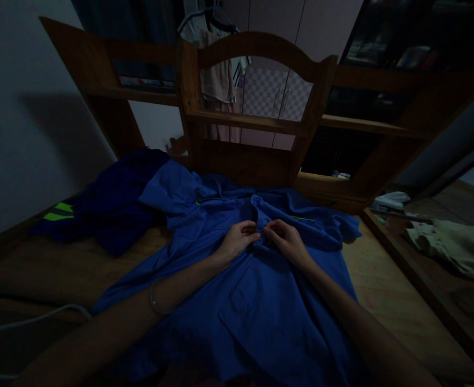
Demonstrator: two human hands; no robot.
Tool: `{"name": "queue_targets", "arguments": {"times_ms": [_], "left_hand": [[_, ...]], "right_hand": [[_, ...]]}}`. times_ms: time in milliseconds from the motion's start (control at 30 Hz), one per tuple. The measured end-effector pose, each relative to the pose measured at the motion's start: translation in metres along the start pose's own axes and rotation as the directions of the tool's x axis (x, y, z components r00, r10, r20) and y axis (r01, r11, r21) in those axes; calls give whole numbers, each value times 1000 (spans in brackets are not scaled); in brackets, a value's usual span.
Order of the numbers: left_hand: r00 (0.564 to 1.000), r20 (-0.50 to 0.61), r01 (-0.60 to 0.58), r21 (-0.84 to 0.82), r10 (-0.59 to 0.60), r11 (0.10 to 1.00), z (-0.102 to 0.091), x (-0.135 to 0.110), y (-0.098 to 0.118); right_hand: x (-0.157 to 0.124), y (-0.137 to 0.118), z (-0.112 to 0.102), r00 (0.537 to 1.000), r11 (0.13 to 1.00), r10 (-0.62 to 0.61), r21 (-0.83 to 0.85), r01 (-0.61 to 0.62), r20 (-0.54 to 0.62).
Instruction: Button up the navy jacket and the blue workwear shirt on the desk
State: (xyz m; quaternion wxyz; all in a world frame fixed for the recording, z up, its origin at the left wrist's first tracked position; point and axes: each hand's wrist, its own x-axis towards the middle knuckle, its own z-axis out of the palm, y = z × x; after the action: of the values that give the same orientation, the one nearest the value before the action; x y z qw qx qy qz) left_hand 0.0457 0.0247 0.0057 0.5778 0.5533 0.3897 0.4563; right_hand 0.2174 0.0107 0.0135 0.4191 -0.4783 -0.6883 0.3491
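A blue short-sleeved shirt (pixel 269 301) lies spread over a wooden surface in front of me, its collar end away from me and its sleeves out to the sides. Both hands meet at its front opening, just below the collar. Between thumb and fingers, my left hand (pixel 239 239) pinches the cloth edge, a bracelet on that arm. My right hand (pixel 287 242) closes on the facing edge, fingertips close to the left ones. Whether a button sits between the fingers is too dark to make out.
A dark blue garment (pixel 127 193) with yellow-green strips is heaped at the left. Behind the shirt rises a wooden headboard with shelves (pixel 256 121). A white cable (pixel 59 309) curves at lower left. Pale folded cloth (pixel 454 244) lies right, beyond a wooden rail (pixel 414 279).
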Motion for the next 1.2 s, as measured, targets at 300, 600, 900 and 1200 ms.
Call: {"name": "queue_targets", "arguments": {"times_ms": [300,600,900,1200], "left_hand": [[962,-23,-240,412,274,879,4,-10,11],[965,20,-246,428,263,870,4,-10,9],[944,12,-280,559,331,780,9,-17,18],[968,-29,-206,471,248,858,5,-13,9]], "right_hand": [[-4,-12,-6,995,985,-97,-143,96,-2],[-5,-15,-6,993,966,-114,-231,118,28],[-8,-19,-2,992,975,-124,-183,125,17],[-8,-16,2,993,978,-121,-168,120,5]]}}
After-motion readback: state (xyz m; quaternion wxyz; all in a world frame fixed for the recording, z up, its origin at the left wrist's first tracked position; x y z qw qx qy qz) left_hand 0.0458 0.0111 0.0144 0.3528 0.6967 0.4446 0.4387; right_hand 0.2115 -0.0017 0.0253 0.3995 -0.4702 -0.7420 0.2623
